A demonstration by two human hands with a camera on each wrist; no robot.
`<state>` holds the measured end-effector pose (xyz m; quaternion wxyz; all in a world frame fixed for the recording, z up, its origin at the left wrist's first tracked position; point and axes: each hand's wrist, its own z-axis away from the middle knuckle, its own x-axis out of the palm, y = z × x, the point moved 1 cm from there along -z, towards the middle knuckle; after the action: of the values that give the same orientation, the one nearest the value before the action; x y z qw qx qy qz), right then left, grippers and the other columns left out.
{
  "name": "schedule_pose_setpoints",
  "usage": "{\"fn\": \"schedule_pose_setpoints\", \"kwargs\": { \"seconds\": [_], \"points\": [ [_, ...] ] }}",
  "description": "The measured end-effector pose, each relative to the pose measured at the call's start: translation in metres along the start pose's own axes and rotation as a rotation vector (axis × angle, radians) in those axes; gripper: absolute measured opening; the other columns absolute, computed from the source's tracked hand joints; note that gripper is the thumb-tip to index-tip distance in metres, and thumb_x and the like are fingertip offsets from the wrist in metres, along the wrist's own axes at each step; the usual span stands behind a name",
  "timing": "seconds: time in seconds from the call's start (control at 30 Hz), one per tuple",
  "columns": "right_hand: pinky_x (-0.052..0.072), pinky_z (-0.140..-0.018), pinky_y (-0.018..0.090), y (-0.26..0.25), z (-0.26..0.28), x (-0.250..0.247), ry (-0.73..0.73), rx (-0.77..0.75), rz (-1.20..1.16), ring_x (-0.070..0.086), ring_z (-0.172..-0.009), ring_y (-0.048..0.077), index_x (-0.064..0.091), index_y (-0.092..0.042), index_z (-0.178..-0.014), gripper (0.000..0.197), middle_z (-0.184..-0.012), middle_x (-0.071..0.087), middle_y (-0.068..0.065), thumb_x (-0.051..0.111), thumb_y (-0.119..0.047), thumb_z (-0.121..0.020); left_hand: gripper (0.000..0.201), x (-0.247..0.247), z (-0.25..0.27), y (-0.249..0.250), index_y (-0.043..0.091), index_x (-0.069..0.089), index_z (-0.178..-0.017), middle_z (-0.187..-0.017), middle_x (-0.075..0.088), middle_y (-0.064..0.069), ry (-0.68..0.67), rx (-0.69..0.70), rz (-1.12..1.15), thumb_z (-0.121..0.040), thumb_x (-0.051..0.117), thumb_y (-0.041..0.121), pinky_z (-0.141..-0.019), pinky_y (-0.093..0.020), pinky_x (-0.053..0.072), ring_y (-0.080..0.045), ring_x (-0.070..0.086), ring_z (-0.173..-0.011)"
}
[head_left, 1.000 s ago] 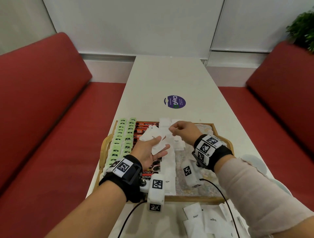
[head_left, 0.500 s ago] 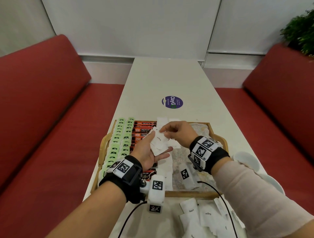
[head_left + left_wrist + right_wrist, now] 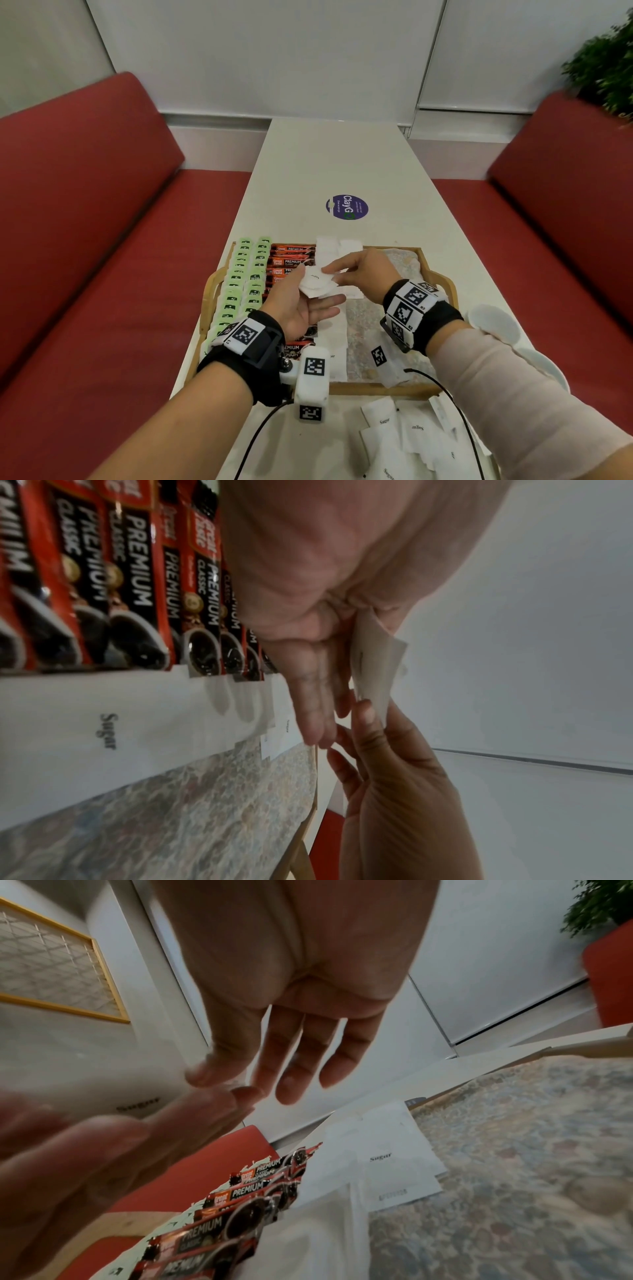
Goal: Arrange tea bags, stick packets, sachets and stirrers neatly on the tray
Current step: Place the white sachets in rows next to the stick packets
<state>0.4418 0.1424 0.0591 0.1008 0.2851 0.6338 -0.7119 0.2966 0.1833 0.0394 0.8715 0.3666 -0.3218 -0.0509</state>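
Observation:
Over the wooden tray [image 3: 376,389], my left hand [image 3: 317,291] holds a small stack of white sugar sachets [image 3: 313,279] between thumb and fingers. My right hand [image 3: 331,274] pinches the right edge of the top sachet with thumb and forefinger. The left wrist view shows the held sachets [image 3: 377,664] edge-on. On the tray lie two columns of green tea bags [image 3: 246,281], a column of red-and-black coffee stick packets [image 3: 291,262] and a column of sugar sachets [image 3: 334,246]. My hands hide the middle of that column.
Several loose sugar sachets [image 3: 404,435] lie on the white table in front of the tray. White round lids [image 3: 493,322] sit to the tray's right. The tray's right half shows its patterned floor [image 3: 404,274]. Red benches flank the table.
My right hand has moved left and down to the stack in my left hand. The left hand has stayed over the tray with its sachets.

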Motion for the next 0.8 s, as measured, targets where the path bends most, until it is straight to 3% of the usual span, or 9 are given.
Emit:
{"fn": "schedule_pose_setpoints", "kwargs": {
  "seconds": [0.07, 0.13, 0.2, 0.3, 0.43, 0.5, 0.67, 0.73, 0.8],
  "points": [
    [0.050, -0.083, 0.018, 0.000, 0.002, -0.001, 0.028, -0.018, -0.045, 0.060, -0.073, -0.004, 0.076, -0.006, -0.090, 0.019, -0.097, 0.072, 0.008, 0.075, 0.002, -0.074, 0.048, 0.000, 0.000, 0.001, 0.010, 0.060, -0.103, -0.087, 0.074, -0.013, -0.007, -0.010, 0.019, -0.101, 0.029, 0.047, -0.059, -0.037, 0.059, -0.031, 0.072, -0.073],
    [0.048, -0.078, 0.009, 0.001, 0.003, -0.001, 0.043, -0.057, -0.035, 0.059, -0.075, -0.003, 0.076, -0.003, -0.087, 0.016, -0.096, 0.072, 0.009, 0.075, 0.003, -0.073, 0.047, -0.002, -0.001, 0.003, 0.010, 0.061, -0.103, -0.092, 0.072, -0.015, -0.013, -0.011, 0.035, -0.102, 0.030, 0.045, -0.059, -0.037, 0.059, -0.033, 0.071, -0.075],
    [0.042, -0.072, 0.003, 0.003, 0.003, 0.001, 0.071, -0.117, 0.019, 0.057, -0.074, -0.005, 0.077, -0.006, -0.085, 0.014, -0.098, 0.071, 0.006, 0.076, 0.001, -0.072, 0.043, -0.003, 0.000, 0.004, 0.009, 0.060, -0.106, -0.095, 0.071, -0.017, -0.023, -0.020, 0.051, -0.102, 0.032, 0.041, -0.058, -0.040, 0.059, -0.035, 0.071, -0.074],
    [0.041, -0.069, 0.004, 0.004, 0.003, 0.005, 0.087, -0.170, 0.106, 0.054, -0.072, 0.000, 0.077, -0.016, -0.089, 0.023, -0.106, 0.069, -0.005, 0.077, -0.001, -0.072, 0.039, -0.004, 0.000, 0.004, 0.006, 0.056, -0.114, -0.101, 0.069, -0.021, -0.029, -0.041, 0.056, -0.103, 0.034, 0.036, -0.055, -0.041, 0.060, -0.038, 0.071, -0.074],
    [0.042, -0.093, 0.014, 0.002, 0.003, 0.009, -0.009, -0.151, 0.140, 0.059, -0.102, 0.001, 0.076, -0.025, -0.098, 0.041, -0.115, 0.067, -0.011, 0.069, 0.007, -0.073, 0.034, -0.005, -0.002, 0.003, 0.007, 0.056, -0.118, -0.094, 0.072, -0.017, -0.008, -0.023, 0.056, -0.103, 0.034, 0.028, -0.060, -0.042, 0.058, -0.036, 0.071, -0.075],
    [0.041, -0.098, 0.018, 0.002, 0.002, 0.010, -0.038, -0.143, 0.160, 0.059, -0.107, 0.001, 0.076, -0.027, -0.098, 0.043, -0.115, 0.068, -0.010, 0.067, 0.008, -0.074, 0.031, -0.005, -0.002, 0.004, 0.007, 0.057, -0.116, -0.095, 0.071, -0.017, -0.003, -0.019, 0.029, -0.103, 0.034, 0.024, -0.064, -0.042, 0.056, -0.034, 0.071, -0.074],
    [0.047, -0.093, 0.019, 0.004, 0.000, 0.009, 0.015, -0.129, 0.112, 0.065, -0.097, 0.003, 0.077, -0.020, -0.095, 0.021, -0.103, 0.073, -0.002, 0.071, -0.006, -0.081, 0.027, -0.006, 0.000, 0.007, 0.008, 0.056, -0.110, -0.100, 0.069, -0.017, 0.006, -0.037, 0.001, -0.102, 0.035, 0.023, -0.060, -0.041, 0.058, -0.034, 0.072, -0.072],
    [0.048, -0.088, 0.017, 0.003, 0.000, 0.006, 0.042, -0.125, 0.061, 0.064, -0.086, -0.004, 0.077, -0.018, -0.095, 0.018, -0.094, 0.075, -0.001, 0.070, -0.007, -0.082, 0.030, -0.008, 0.000, 0.007, 0.008, 0.057, -0.109, -0.099, 0.071, -0.015, 0.006, -0.032, 0.005, -0.103, 0.034, 0.027, -0.058, -0.039, 0.060, -0.036, 0.070, -0.079],
    [0.050, -0.083, 0.021, 0.002, 0.001, 0.004, 0.097, -0.113, -0.012, 0.064, -0.081, 0.002, 0.076, -0.014, -0.096, 0.015, -0.088, 0.074, -0.001, 0.065, -0.008, -0.086, 0.031, -0.010, 0.000, 0.006, 0.009, 0.055, -0.111, -0.101, 0.070, -0.012, 0.014, -0.015, 0.007, -0.104, 0.032, 0.029, -0.058, -0.040, 0.058, -0.037, 0.068, -0.085]
  ]
}}
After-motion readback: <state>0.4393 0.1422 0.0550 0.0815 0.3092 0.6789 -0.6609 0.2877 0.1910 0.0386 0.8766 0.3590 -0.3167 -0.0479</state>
